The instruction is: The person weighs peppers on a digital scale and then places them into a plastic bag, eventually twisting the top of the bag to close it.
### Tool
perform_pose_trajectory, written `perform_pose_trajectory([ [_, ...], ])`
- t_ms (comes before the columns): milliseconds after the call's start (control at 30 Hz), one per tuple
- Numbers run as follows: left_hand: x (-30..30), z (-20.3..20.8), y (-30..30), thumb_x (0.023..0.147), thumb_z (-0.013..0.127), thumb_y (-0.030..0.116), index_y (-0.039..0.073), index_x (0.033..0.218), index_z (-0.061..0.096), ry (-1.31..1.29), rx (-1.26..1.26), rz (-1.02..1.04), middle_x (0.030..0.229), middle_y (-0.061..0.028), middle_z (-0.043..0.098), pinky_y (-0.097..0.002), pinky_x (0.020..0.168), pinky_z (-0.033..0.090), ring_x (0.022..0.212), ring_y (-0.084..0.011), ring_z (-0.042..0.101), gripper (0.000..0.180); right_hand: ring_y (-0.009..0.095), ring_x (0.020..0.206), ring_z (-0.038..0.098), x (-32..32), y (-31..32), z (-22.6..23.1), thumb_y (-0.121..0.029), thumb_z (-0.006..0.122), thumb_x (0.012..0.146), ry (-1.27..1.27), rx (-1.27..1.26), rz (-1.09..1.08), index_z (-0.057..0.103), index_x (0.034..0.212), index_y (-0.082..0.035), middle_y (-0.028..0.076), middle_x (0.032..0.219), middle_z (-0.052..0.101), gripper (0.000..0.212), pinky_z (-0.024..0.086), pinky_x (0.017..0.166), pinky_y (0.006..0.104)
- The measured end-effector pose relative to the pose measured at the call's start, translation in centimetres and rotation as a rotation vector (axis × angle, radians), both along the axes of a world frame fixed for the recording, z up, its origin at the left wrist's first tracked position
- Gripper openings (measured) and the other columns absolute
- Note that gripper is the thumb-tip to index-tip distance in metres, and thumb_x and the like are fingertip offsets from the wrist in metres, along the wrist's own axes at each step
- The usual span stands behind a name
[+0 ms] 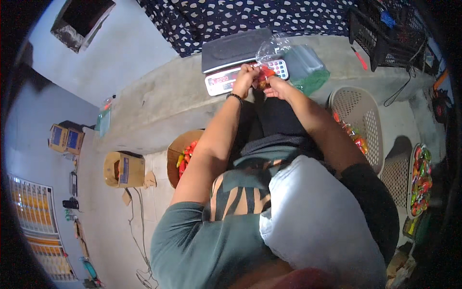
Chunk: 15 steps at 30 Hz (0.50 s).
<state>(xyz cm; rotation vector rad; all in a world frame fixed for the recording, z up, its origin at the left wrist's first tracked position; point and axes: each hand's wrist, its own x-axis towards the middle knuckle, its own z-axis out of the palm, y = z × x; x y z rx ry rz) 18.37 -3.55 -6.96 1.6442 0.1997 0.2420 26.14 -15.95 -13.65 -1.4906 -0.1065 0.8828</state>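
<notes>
In front of me, over the near edge of a digital scale (224, 83), both hands are at a small clear bag of red peppers (265, 75). My left hand (245, 81), with a dark bead bracelet on its wrist, pinches the bag's left side. My right hand (279, 88) grips it from the right, its fingers curled. The exact hold of the fingertips is too small to make out. Behind the hands lies the scale's dark flat pan (236, 48). Loose clear plastic (274, 46) rises beside it, next to a stack of clear bags (303, 62) and green plastic (313, 83).
A cardboard box of peppers (172, 161) stands left of my legs, another carton (131, 169) farther left. At right are a beige basket (358, 98) with bagged peppers and a fuller basket (410, 192). A red-handled knife (360, 59) lies near black crates (380, 45).
</notes>
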Motion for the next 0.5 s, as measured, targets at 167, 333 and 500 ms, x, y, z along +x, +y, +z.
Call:
perform_pose_trajectory([
  [167,2.0,-3.5,3.8,0.076,0.065,0.026,0.005,0.083,0.047,0.016,0.039,0.178,0.072,-0.0054,0.052,-0.0309,0.057,0.044,0.063,-0.0163,0.051,0.028,0.027,0.093,0.058,-1.7,2.3,0.8,-0.014,0.038,0.087,0.123,0.184,-0.043,0.042,0.115,-0.007,0.013,0.109,0.054,0.029,0.048,0.082,0.0426],
  [333,6.0,-0.4,2.2,0.067,0.054,0.06,-0.003,0.085,0.065,0.465,0.744,0.029,0.094,-0.0236,0.061,-0.0379,0.079,0.045,0.092,-0.0321,0.06,0.067,0.021,0.083,0.06,-0.4,1.8,0.3,-0.01,0.041,0.086,0.011,0.127,-0.025,0.046,0.111,-0.01,0.009,0.096,0.059,0.026,0.051,0.073,0.0357],
  [500,8.3,-1.1,1.2,0.072,0.057,0.038,0.002,0.076,0.065,0.359,0.767,0.073,0.079,-0.0183,0.064,-0.0311,0.066,0.047,0.077,-0.0222,0.063,0.037,0.01,0.067,0.051,-0.3,1.1,-2.1,-0.011,0.049,0.082,-0.137,0.183,-0.034,0.053,0.1,-0.011,0.001,0.08,0.055,0.019,0.044,0.056,0.0244],
])
